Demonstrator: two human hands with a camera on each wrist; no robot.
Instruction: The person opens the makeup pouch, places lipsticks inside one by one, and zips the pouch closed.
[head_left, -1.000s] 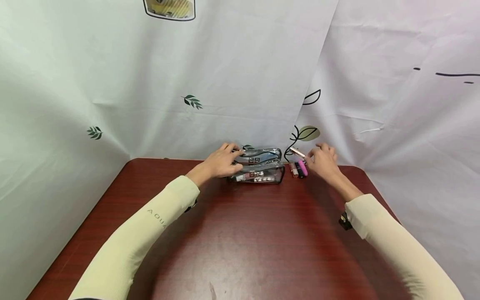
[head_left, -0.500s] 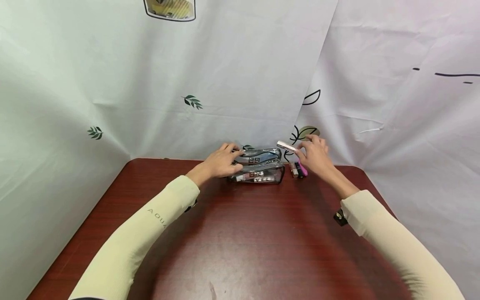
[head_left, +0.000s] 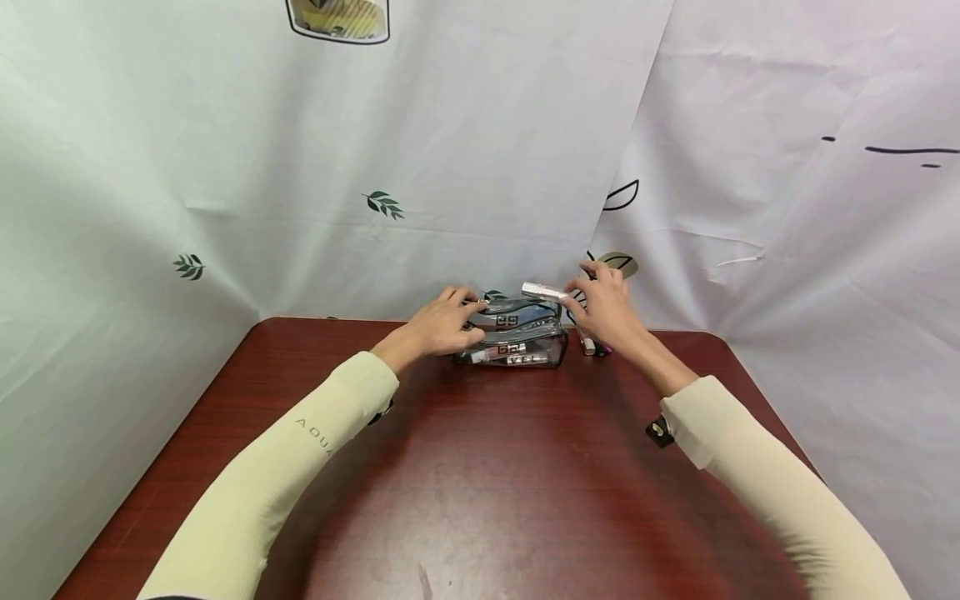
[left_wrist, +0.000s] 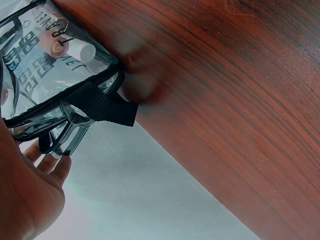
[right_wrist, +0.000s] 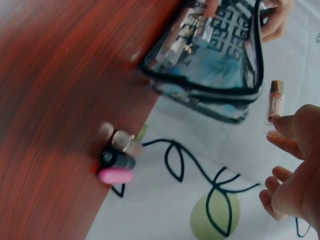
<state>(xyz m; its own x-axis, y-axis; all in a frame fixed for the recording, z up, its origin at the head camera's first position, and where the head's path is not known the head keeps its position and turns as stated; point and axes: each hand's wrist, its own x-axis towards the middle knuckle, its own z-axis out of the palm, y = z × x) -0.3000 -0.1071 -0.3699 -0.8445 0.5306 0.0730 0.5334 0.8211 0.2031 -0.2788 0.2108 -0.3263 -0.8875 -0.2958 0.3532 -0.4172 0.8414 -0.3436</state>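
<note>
All across the back and both flanks, from nine o'clock round to three, hangs a white cloth [head_left: 480, 150] printed with leaves and dark lines. Below it spreads the reddish-brown bench [head_left: 480, 467], its grain streaked and its top shiny. Two pale sleeves reach over it, the left sleeve [head_left: 277, 475] from seven o'clock and bearing dark lettering, the right sleeve [head_left: 772, 483] from five.

At twelve o'clock, by the far edge of the bench, sits a clear pouch [head_left: 517, 335] with black trim and a square maze pattern. The left hand [head_left: 442, 323] is at the pouch's nine o'clock end, fingers gripping it—thumb on the near side, other fingers round behind. The right hand [head_left: 606, 307] is raised at two o'clock from the pouch, thumb and forefinger pinching a slim clear tube [right_wrist: 276, 105], its gold cap pointing away from the hand. The tube is apart from the pouch, near its one o'clock corner.

Through the pouch wall shows a white-capped tube [left_wrist: 81, 51]. At the pouch's three o'clock, small items lie side by side—a silvery one [right_wrist: 121, 140], a black one [right_wrist: 118, 159] and a pink one [right_wrist: 116, 175].
</note>
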